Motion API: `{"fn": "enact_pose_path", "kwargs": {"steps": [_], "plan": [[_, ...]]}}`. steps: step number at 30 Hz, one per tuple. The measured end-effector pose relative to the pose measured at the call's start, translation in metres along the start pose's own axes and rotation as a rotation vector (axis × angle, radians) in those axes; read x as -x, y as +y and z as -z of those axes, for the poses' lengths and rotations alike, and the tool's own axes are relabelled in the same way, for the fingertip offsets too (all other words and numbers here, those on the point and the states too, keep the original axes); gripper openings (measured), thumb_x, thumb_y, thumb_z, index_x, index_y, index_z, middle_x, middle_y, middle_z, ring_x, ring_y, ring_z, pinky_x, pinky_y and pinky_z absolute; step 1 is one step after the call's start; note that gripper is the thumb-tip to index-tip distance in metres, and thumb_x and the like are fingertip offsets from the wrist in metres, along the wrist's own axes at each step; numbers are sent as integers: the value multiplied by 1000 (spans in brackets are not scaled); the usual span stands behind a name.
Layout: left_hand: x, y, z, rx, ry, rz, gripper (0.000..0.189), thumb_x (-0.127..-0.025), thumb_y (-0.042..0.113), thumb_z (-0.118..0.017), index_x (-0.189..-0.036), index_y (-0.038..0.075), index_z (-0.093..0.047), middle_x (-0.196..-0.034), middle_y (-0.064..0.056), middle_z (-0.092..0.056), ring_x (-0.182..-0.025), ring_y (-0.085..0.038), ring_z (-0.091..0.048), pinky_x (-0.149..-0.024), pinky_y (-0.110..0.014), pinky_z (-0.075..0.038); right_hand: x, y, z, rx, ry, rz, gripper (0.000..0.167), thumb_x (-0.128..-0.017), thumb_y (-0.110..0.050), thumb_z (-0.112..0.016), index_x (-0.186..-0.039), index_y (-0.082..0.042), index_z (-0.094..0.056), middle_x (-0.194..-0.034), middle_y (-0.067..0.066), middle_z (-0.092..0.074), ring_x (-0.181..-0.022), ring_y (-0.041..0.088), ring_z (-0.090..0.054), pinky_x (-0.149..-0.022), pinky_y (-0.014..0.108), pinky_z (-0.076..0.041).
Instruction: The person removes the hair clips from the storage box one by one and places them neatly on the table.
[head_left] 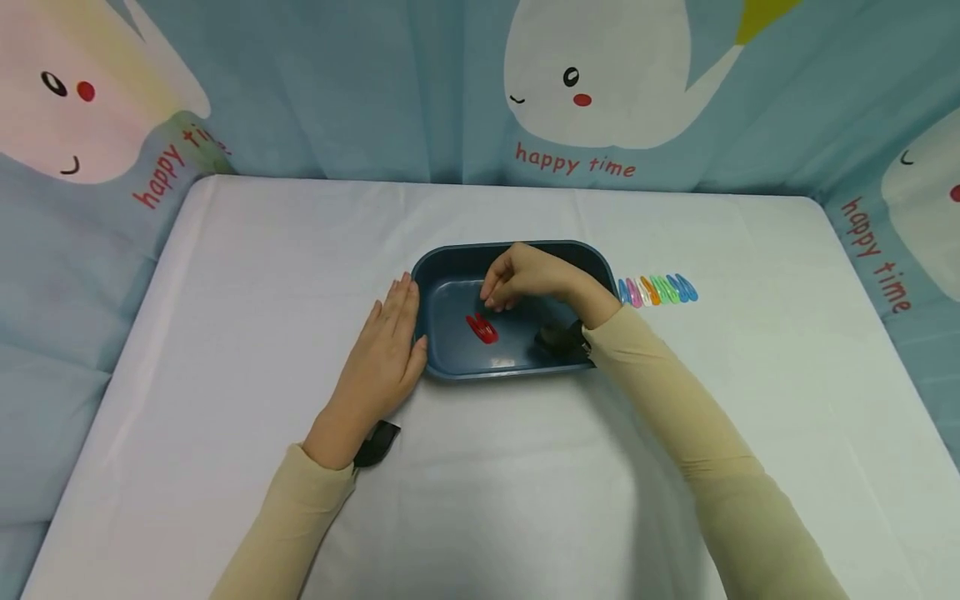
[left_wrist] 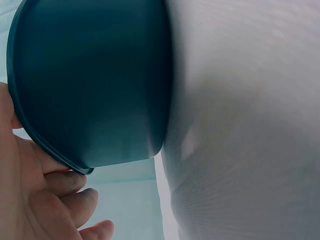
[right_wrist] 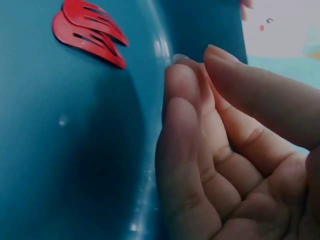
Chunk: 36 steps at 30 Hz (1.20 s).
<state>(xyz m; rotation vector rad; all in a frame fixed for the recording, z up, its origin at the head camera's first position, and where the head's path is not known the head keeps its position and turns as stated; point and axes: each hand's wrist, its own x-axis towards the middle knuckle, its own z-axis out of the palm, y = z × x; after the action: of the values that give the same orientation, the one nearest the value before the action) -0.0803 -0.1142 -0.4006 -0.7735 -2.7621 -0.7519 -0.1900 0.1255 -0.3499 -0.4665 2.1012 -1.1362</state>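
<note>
Two red snap hair clips lie close together on the floor of a dark blue rectangular tub. Above them, inside the tub, is my right hand. In the right wrist view its fingers are loosely bent with a gap to the thumb, and nothing shows between them; the red clips lie a short way off. My left hand rests against the tub's left end, fingers straight. The left wrist view shows its fingers at the tub's rim.
Just right of the tub, a row of several colourful snap clips lies on the white tablecloth. A blue curtain with whale prints closes off the table's back and sides. Dark wrist cameras sit under both wrists.
</note>
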Motion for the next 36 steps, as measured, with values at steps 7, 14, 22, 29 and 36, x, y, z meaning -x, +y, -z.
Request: {"fn": "enact_pose_path", "kwargs": {"steps": [7, 14, 22, 29, 36], "plan": [[-2, 1, 1, -2, 1, -5, 62, -95, 19, -42, -146, -9, -19, -153, -23, -17, -141, -34, -18, -109, -53, -20, -7, 9, -1, 5, -40, -60, 9, -84, 0, -66, -89, 6, -69, -78, 9, -69, -68, 17, -64, -66, 29, -54], [-3, 1, 2, 1, -5, -1, 62, -96, 19, -43, -147, -8, -18, -154, -21, -15, -142, -32, -15, -110, -52, -17, -10, 12, -5, 77, -46, -104, 5, -82, 1, -68, -83, 5, -71, -72, 7, -69, -60, 14, -63, -61, 26, -53], [-2, 1, 2, 0, -14, 9, 62, -96, 19, -43, -146, -9, -18, -154, -20, -14, -142, -32, -15, -110, -52, -18, -15, 2, -16, 234, -22, -185, 9, -79, -6, -74, -74, 0, -71, -64, 6, -67, -55, 14, -62, -57, 26, -53], [-1, 1, 2, 2, -7, 7, 62, -96, 19, -43, -146, -9, -19, -154, -21, -15, -142, -31, -16, -110, -52, -18, -18, 2, -20, 244, -16, -215, 9, -79, -5, -74, -72, 0, -70, -64, 7, -67, -55, 13, -62, -57, 26, -53], [-1, 2, 2, -2, -11, 10, 62, -96, 20, -43, -146, -9, -18, -154, -21, -15, -142, -30, -14, -110, -52, -17, -16, 3, -19, 162, -38, -194, 6, -79, 0, -70, -74, 2, -71, -64, 7, -66, -54, 12, -62, -56, 26, -53]]}}
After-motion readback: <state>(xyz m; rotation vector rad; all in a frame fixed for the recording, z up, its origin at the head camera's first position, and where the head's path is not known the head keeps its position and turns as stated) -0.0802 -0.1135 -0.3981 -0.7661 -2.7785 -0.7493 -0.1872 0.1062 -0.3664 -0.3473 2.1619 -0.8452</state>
